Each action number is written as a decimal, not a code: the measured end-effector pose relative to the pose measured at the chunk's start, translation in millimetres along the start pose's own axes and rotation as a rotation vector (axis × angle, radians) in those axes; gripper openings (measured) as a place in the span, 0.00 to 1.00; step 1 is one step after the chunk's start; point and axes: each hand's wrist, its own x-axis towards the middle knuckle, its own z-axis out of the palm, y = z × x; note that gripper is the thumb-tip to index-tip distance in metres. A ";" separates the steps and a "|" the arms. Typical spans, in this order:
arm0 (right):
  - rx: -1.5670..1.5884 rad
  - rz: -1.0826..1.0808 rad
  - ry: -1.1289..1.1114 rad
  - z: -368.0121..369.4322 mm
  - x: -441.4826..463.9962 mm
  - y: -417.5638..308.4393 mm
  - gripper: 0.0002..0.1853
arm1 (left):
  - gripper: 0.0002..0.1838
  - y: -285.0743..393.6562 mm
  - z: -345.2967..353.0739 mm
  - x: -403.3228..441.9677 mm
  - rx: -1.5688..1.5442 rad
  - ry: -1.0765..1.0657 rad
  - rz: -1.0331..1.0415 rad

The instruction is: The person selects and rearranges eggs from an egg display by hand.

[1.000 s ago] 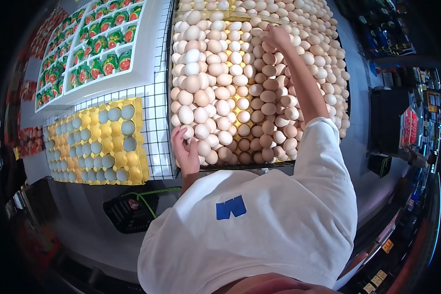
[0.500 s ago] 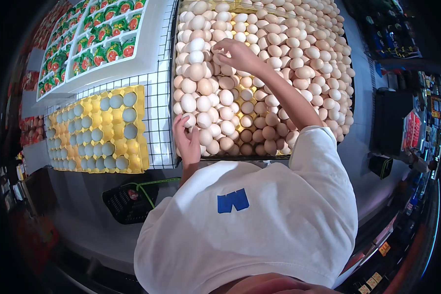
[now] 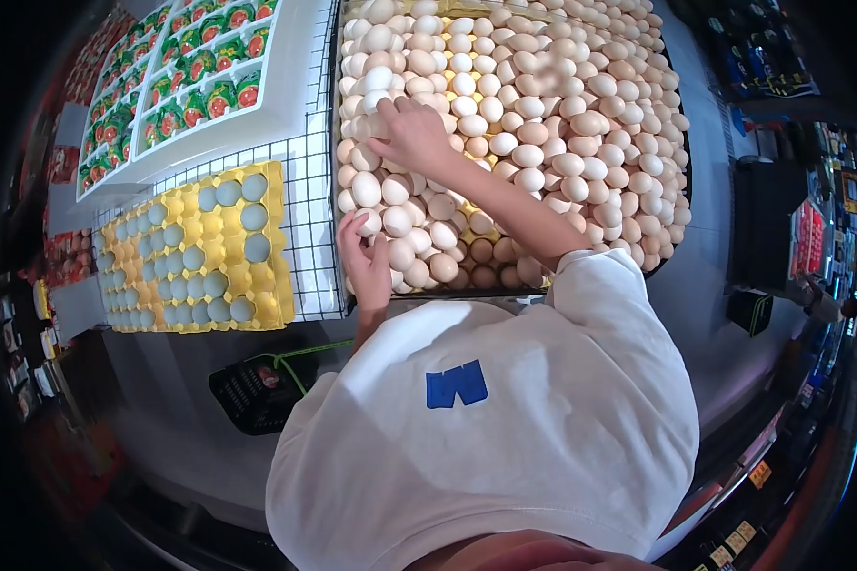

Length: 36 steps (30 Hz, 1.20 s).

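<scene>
A large heap of brown and cream eggs (image 3: 581,124) fills the display in front of me. At its near left edge, my left hand (image 3: 367,262) is closed with thumb and fingers around a pale egg (image 3: 368,222). Further up the left side, my right hand (image 3: 414,136) reaches over the heap, its fingers bent down around an egg (image 3: 364,128) that the hand partly covers. Just above those fingers lies a whiter egg (image 3: 378,78). Yellow egg trays (image 3: 461,59) show between the eggs.
Left of the heap, a yellow tray (image 3: 272,238) of pale bluish eggs lies on a wire grid (image 3: 316,200). Behind it stands a white box (image 3: 274,57) of green-and-red packets. A black basket (image 3: 257,390) with green edging is below left. Shelves line the right.
My right hand has moved left and down across the heap and closed over an egg. My left hand stays at the near left edge. The view has shifted slightly.
</scene>
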 end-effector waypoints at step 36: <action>0.530 0.522 -0.136 -133.5 -179.5 86.6 0.25 | 0.20 9.7 -3.2 0.4 -0.019 -0.052 -0.017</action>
